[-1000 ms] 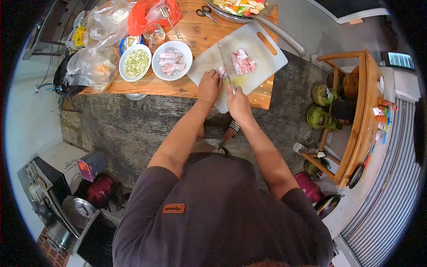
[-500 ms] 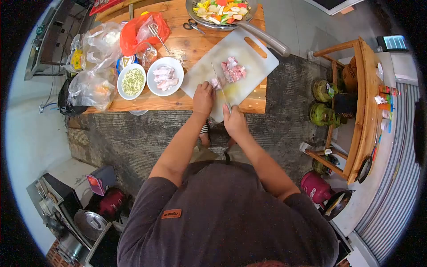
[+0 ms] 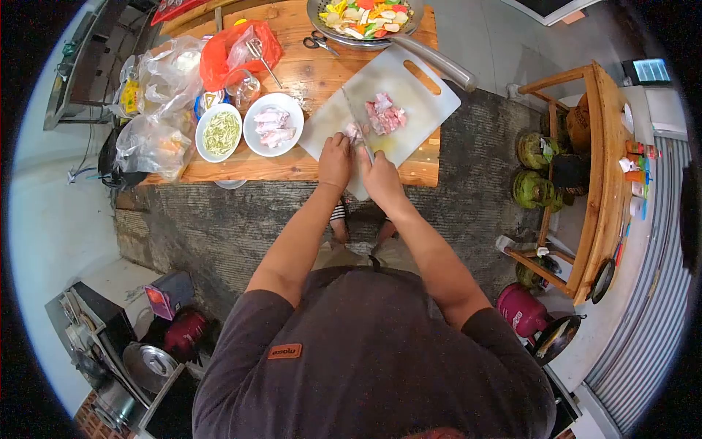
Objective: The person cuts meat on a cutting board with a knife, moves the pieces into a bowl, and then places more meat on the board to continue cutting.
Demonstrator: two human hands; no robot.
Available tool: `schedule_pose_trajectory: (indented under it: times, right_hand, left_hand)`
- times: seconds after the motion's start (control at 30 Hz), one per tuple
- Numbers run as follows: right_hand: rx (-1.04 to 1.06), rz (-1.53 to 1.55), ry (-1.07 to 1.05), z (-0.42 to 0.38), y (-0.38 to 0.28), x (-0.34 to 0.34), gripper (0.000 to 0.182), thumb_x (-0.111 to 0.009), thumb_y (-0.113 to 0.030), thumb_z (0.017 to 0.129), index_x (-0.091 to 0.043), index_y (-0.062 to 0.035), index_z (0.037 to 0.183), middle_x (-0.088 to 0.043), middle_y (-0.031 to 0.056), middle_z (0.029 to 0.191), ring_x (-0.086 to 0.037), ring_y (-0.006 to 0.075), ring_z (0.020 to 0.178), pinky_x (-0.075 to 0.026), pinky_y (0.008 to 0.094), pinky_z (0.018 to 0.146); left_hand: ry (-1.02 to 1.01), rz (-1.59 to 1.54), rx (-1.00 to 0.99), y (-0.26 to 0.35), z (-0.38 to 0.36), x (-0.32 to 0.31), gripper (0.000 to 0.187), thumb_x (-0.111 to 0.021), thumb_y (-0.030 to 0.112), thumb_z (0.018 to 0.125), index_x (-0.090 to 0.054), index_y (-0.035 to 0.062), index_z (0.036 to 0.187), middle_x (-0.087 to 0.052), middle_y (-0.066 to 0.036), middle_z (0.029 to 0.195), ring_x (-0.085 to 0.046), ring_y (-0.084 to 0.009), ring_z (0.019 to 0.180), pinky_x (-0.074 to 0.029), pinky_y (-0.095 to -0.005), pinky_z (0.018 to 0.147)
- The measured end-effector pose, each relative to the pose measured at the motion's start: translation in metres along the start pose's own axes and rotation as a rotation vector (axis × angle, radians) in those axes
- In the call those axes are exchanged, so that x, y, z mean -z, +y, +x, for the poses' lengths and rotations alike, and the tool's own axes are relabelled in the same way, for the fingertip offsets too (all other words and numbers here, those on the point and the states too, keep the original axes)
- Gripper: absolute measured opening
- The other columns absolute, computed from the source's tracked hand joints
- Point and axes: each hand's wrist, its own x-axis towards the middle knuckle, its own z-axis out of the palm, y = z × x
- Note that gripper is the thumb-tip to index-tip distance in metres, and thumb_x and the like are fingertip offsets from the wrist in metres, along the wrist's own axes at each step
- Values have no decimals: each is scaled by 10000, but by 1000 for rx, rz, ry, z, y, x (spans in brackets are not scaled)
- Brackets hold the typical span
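Note:
My right hand [image 3: 382,179] is wrapped round the handle of a knife [image 3: 357,119], whose blade points away from me across the white cutting board [image 3: 424,88]. Close by its left side, the bent fingers of my left hand [image 3: 335,162] hold a small piece of raw meat [image 3: 352,131] against the board. The blade lies at that piece, though how deep it sits cannot be made out. To the right of the blade is a heap of chopped pink meat [image 3: 385,115]. A white bowl [image 3: 252,140] with larger pale raw pieces stands left of the board.
A bowl of green shreds [image 3: 220,134], plastic bags [image 3: 168,80] and a red bag [image 3: 219,62] crowd the wooden table's left. Scissors [image 3: 320,43] lie near a long-handled pan [image 3: 380,40] of cut vegetables. A wooden stand [image 3: 585,190] with gas cylinders is at right.
My right hand has moved slightly forward with the knife, and the blade has slid further away across the board and tipped a little left. My left hand stays at the meat piece.

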Motion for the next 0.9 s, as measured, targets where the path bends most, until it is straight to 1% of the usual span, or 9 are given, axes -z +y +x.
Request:
schedule_pose_trajectory:
  times: [0.13, 0.27, 0.3, 0.4, 0.47, 0.57, 0.8, 0.87, 0.9]
  right_hand:
    - [5, 120, 36, -12, 19, 1, 660, -404, -532, 1062, -578, 105, 1075, -648, 403, 957, -629, 567, 964, -503, 573, 839]
    - [-7, 23, 12, -40, 37, -7, 639, -400, -518, 1070, -586, 90, 1133, -653, 394, 982, -633, 547, 1003, -498, 557, 873]
    - [-3, 25, 5, -37, 30, -5, 639, -400, -518, 1070, -586, 90, 1133, -653, 394, 982, -633, 547, 1003, -498, 557, 873]
    - [-32, 12, -59, -30, 8, 9, 612, -410, -515, 1070, -587, 66, 1141, -659, 379, 1011, -637, 534, 1015, -496, 556, 872]
    - [3, 88, -24, -32, 5, 13, 580, -425, -507, 1071, -591, 43, 1146, -675, 341, 964, -652, 522, 960, -500, 540, 846]
    - [100, 204, 17, -52, 9, 25, 513, -436, -455, 1076, -567, 35, 1150, -671, 332, 981, -650, 520, 957, -502, 541, 846]
    - [80, 174, 3, -60, 11, 33, 472, -465, -417, 1076, -545, 15, 1247, -679, 305, 1030, -649, 495, 1009, -493, 528, 867]
    - [262, 195, 126, -63, 12, 29, 456, -457, -399, 1081, -514, 10, 1274, -682, 301, 1030, -654, 495, 996, -497, 527, 861]
    - [294, 165, 158, -62, 9, 28, 449, -446, -391, 1086, -483, 4, 1295, -688, 305, 980, -664, 500, 942, -509, 530, 826]
  left_hand:
    - [-7, 15, 59, 1, 0, -1, 111, -655, 75, 865, -639, 2, 946, -602, -150, 1016, -574, -356, 936, -509, -446, 846]
    - [-47, 19, 57, 3, -4, 3, 98, -649, 85, 884, -643, 4, 939, -600, -153, 1016, -578, -364, 939, -509, -453, 849]
    - [-18, 12, 49, 0, -4, 0, 110, -662, 63, 837, -646, 1, 926, -597, -146, 998, -573, -351, 932, -516, -442, 846]
    - [2, -6, 79, 0, 1, 2, 128, -663, 61, 832, -651, -4, 941, -599, -149, 1008, -574, -355, 944, -519, -440, 852]
    - [-3, -3, 87, 0, 3, 3, 128, -664, 64, 836, -653, -6, 943, -599, -151, 1010, -578, -355, 945, -522, -438, 854]
    - [-5, -13, 93, -1, 2, 0, 152, -677, 67, 837, -642, -5, 966, -592, -161, 1024, -583, -366, 948, -522, -448, 852]
    - [45, -118, 133, -7, -2, -1, 168, -691, 78, 857, -622, -14, 979, -585, -190, 1032, -596, -393, 940, -519, -472, 841]
    - [66, -170, 172, -2, -5, 5, 177, -693, 88, 854, -648, -7, 996, -584, -183, 1018, -599, -379, 943, -523, -464, 845]
    - [87, -217, 206, -1, -5, 8, 191, -694, 98, 851, -675, 0, 1014, -582, -176, 1004, -602, -366, 945, -526, -456, 849]
